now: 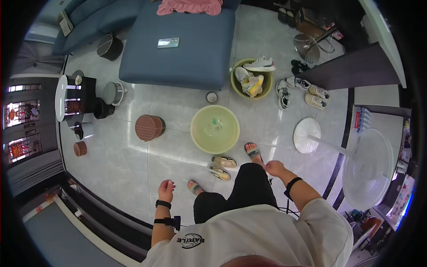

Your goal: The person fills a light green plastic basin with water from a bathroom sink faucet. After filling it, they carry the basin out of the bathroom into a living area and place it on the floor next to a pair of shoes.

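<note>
My left hand (166, 190) hangs in the air beside my left leg, its fingers loosely curled with nothing visible in them. Next to my right knee is my right hand (275, 168). Its fingers are drawn together against the edge of my black trousers (251, 189); whether they pinch the cloth is hidden. A pale green basin (215, 129) stands on the floor in front of my feet, with a little green and white matter at its bottom. Between the basin and my feet lies a pair of beige sandals (223, 161). A small round cup (211, 97) sits behind the basin.
A green tub (233, 84) full of shoes stands back right, with sneakers (283, 94) beside it. To the right is a standing fan (367, 169) on a round white base (307, 135). A brown stool (150, 127) is left; a blue sofa (178, 62) with a phone (168, 42) lies beyond.
</note>
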A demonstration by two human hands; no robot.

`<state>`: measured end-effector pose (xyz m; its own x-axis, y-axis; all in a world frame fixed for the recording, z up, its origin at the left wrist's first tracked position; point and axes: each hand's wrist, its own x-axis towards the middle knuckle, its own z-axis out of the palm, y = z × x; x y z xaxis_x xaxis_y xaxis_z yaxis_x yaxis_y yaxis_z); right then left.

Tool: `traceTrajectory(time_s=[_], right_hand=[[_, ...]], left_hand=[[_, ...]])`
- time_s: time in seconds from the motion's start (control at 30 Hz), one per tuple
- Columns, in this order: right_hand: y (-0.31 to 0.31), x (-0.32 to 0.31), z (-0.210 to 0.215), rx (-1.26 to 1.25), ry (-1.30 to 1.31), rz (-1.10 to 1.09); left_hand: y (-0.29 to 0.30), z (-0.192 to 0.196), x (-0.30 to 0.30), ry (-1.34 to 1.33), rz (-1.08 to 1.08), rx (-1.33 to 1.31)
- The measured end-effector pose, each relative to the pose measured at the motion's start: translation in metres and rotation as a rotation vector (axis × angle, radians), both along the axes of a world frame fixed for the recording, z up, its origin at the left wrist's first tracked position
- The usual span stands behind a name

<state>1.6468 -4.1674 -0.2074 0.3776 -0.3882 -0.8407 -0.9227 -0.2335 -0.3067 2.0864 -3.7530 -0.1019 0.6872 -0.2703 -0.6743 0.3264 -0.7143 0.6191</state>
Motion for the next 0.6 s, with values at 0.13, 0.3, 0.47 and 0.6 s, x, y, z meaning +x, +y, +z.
traceTrajectory(time_s=[0.13, 0.3, 0.47, 0.6], right_hand=[[0.101, -0.023, 0.043, -0.073, -0.04, 0.046], [0.257, -0.016, 0.157, -0.05, 0.165, -0.135], [0.401, 0.055, 0.281, 0.208, 0.153, -0.479], [0.422, 0.115, 0.307, 0.4, 0.17, -0.676]], left_hand=[[0.073, -0.023, 0.061, 0.011, -0.205, -0.108], [0.208, -0.021, 0.104, 0.21, -0.578, -0.114], [0.304, 0.033, 0.16, 0.323, -0.793, -0.183], [0.352, 0.048, 0.181, 0.483, -0.921, -0.154]])
